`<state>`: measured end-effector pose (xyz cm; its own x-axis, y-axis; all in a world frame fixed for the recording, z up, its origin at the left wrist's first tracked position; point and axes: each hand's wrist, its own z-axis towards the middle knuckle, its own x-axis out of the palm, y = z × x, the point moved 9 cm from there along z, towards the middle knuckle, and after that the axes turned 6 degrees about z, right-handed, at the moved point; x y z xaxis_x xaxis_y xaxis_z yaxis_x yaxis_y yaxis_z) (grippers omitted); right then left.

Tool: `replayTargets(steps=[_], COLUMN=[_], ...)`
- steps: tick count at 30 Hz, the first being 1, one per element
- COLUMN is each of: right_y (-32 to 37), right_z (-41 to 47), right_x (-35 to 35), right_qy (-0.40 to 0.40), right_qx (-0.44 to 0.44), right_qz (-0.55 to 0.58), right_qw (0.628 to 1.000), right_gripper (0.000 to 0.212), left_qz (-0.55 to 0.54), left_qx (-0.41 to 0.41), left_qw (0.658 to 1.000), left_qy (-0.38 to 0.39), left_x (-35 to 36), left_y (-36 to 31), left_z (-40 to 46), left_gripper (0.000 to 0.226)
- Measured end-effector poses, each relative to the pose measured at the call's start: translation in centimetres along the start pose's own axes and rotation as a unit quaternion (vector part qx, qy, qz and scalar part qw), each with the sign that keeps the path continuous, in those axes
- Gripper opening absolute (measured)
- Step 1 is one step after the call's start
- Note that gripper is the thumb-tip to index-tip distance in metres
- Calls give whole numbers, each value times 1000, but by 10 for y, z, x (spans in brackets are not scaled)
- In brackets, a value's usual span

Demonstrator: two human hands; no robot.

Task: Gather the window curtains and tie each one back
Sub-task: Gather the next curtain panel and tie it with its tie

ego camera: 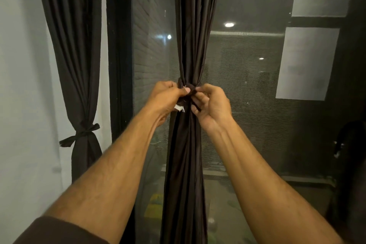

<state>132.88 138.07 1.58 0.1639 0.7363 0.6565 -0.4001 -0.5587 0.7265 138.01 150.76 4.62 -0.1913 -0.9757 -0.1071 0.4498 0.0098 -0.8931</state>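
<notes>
Both hands, left hand (166, 95) and right hand (210, 101), pinched the tie (188, 88) around the gathered middle curtain (196, 35); left curtain (79, 65) hung tied.

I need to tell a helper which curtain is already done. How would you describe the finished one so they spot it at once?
Start at the dark window frame and look to its left, against the white wall. The curtain hanging there is cinched low by a knotted dark tie with two loose ends sticking out. No hand touches it, unlike the middle curtain.
</notes>
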Motion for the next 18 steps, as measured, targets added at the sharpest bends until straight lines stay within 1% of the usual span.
replayTargets(steps=[2,3,5,6,7,8,9,10,11,13,14,15,16,18], right_y=[-5,-7,-8,-5,-1,3,7,11,15,26,35,43,51,61], right_z=[2,2,5,7,8,7,4,0,-2,-3,-3,-5,-9,-18], right_x=[6,10,13,12,11,11,11,11,9,1,-1,-1,1,4], right_qy=[26,37,31,23,21,27,36,41,37,12,-5,-19,-28,-42], right_qx=[11,15,7,-5,-21,-36,-50,-64,-80,-126,-164,-210,-251,-302], right_qz=[12,8,-4,-17,-38,-65,-92,-115,-138,-209,-268,-342,-415,-528], right_qw=[1000,999,999,1000,999,997,994,991,987,970,949,916,874,793], right_gripper=[13,22,52,58,53,43,31,20,14,13,12,10,9,16], left_qz=[8,13,34,48,61,71,75,76,74,62,55,47,35,5], left_qx=[11,16,25,30,36,40,43,44,43,39,35,31,28,16], left_qw=[1000,1000,999,998,997,997,996,996,996,997,998,998,998,998], left_qy=[10,14,19,19,18,17,16,16,17,21,24,27,33,54], left_x=[1,1,3,3,3,3,2,1,0,1,2,3,5,9], left_y=[2,2,1,-1,-3,-4,-4,-4,-4,-4,-5,-7,-9,-11], left_z=[1,2,4,4,4,5,5,5,4,-2,-5,-9,-12,-20], left_gripper=[15,13,20,19,14,9,10,13,20,29,32,34,35,31])
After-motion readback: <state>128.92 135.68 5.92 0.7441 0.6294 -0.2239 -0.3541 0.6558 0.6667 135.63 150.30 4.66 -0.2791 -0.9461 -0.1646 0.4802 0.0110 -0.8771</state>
